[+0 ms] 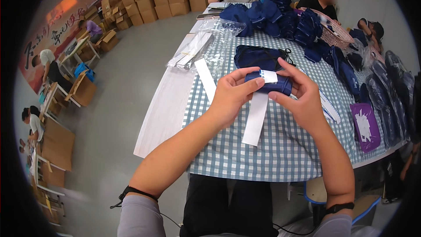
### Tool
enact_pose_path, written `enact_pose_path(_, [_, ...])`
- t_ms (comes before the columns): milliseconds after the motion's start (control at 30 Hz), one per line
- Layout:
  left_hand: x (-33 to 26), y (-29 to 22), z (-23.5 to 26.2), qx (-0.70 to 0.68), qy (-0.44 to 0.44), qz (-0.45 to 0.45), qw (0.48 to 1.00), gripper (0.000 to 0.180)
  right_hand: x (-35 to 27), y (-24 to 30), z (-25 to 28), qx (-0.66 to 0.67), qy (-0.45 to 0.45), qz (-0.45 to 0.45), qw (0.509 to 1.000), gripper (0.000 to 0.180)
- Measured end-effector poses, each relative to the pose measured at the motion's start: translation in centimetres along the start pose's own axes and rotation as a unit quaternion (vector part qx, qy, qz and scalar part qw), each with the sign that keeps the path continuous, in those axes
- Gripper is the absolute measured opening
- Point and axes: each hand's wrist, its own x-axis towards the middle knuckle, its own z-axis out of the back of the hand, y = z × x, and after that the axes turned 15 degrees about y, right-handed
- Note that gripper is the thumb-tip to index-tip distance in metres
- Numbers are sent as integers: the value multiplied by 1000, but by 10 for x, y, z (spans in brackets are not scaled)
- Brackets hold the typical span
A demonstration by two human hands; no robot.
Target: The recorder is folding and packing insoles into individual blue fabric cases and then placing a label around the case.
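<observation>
Above the table, a rolled navy cloth item point(280, 86) is held between my two hands. My left hand point(232, 93) grips its left end, the thumb pressing a white paper band point(270, 77) against the roll. My right hand point(307, 95) has its fingers and thumb curled round the right end. From under the roll a white paper strip point(255, 125) hangs down toward me. Just beyond my hands lies a flat navy pouch point(254, 58) with a black cord. Another white strip point(205, 79) rests on the table left of my left hand.
A checked cloth point(245, 166) covers the table. Navy cloth items point(263, 15) are heaped at the far side, near a pink basket point(337, 37). At right are a purple tray point(372, 137) and bagged navy items point(380, 96). Plastic-wrapped strips point(193, 50) lie left. Co-workers sit opposite.
</observation>
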Motion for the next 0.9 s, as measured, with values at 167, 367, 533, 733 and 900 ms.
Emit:
enact_pose_path(167, [-2, -8, 1, 78, 29, -3, 997, 63, 7, -14, 4, 148, -18, -22, 989, 71])
enact_pose_path(367, [4, -40, 39, 406, -55, 56, 911, 58, 4, -35, 5, 137, -3, -58, 989, 63])
enact_pose_path(533, [-1, -42, 80, 718, -182, -146, 656, 52, 5, -44, -11, -325, 22, 82, 942, 45])
enact_pose_path(733, [3, -39, 50, 644, -10, -164, 747, 38, -5, -16, -7, -87, 103, 8, 991, 35])
enact_pose_path(900, [-2, -45, 41, 547, 167, -26, 820, 22, -6, -13, -2, 1, 115, 2, 993, 40])
